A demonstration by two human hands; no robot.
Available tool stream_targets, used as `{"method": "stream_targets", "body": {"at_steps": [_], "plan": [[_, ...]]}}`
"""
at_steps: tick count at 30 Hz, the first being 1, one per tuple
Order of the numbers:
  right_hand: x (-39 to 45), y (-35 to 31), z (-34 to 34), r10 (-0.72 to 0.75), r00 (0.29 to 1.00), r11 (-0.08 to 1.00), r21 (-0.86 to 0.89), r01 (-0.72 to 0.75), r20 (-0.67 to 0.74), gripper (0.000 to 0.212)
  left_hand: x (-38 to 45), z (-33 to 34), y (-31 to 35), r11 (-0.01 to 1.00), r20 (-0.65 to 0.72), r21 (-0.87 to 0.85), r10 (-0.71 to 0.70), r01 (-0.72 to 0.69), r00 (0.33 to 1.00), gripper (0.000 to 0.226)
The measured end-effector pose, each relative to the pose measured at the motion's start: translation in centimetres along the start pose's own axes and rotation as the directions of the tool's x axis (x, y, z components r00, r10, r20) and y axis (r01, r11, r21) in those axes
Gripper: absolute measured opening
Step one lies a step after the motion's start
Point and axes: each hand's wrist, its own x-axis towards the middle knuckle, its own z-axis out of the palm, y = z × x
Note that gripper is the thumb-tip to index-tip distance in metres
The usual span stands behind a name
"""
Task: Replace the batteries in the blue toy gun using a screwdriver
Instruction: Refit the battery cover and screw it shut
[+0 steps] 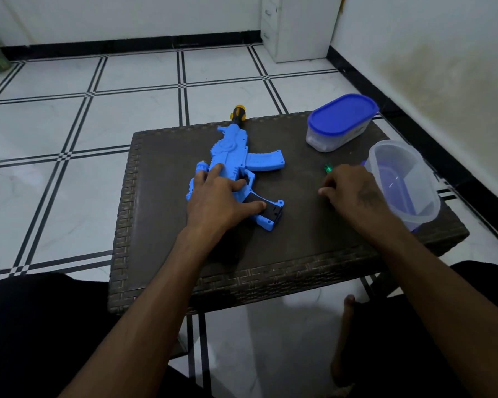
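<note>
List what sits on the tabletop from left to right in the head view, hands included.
Blue toy gun → left hand → right hand → open clear container.

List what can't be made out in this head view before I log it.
- Screwdriver: only a green tip shows; the right hand covers the rest.
- Blue toy gun: the left hand lies over its rear, so no battery cover or screw is visible.
- Lidded container: contents too blurred through the wall.
- Open container: the item inside is indistinct.
</note>
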Motion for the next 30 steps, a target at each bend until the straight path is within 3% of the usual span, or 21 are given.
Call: {"method": "stream_targets", "body": {"at_steps": [6, 12, 15, 19, 22, 30], "plan": [[0.9, -0.1, 0.8, 0.026, 0.999, 0.999, -0.036, -0.027, -0.021, 0.018, -0.1, 0.0, 0.1, 1.0, 0.009, 0.0, 0.001, -0.001, 1.0, 0.074], [0.7, -1.5, 0.0, 0.049, 0.994, 0.998, -0.037, -0.046, 0.1, 0.016, -0.2, 0.0, 0.1, 1.0, 0.007, 0.008, 0.001, -0.001, 1.0, 0.074], [-1.0, -2.0, 0.3, -0.099, 0.995, 0.972, 0.216, 0.094, 0.015, 0.001, -0.2, 0.0, 0.1, 1.0, 0.001, 0.009, 0.004, -0.004, 1.0, 0.074], [-4.6, -3.8, 1.0, -0.291, 0.951, 0.74, 0.604, 0.295, -0.108, 0.005, -0.1, 0.0, 0.1, 1.0, -0.004, 0.018, 0.0, 0.0, 1.0, 0.073], [-5.2, -4.1, 2.4, -0.297, 0.948, 0.665, 0.688, 0.29, -0.113, 0.002, -0.1, 0.1, 0.0, 1.0, -0.002, 0.03, 0.003, -0.003, 1.0, 0.075], [-4.9, -3.6, 4.0, -0.244, 0.96, 0.622, 0.738, 0.262, -0.136, 0.003, -0.1, 0.2, -0.1, 1.0, -0.012, 0.009, 0.008, -0.008, 1.0, 0.076]]}}
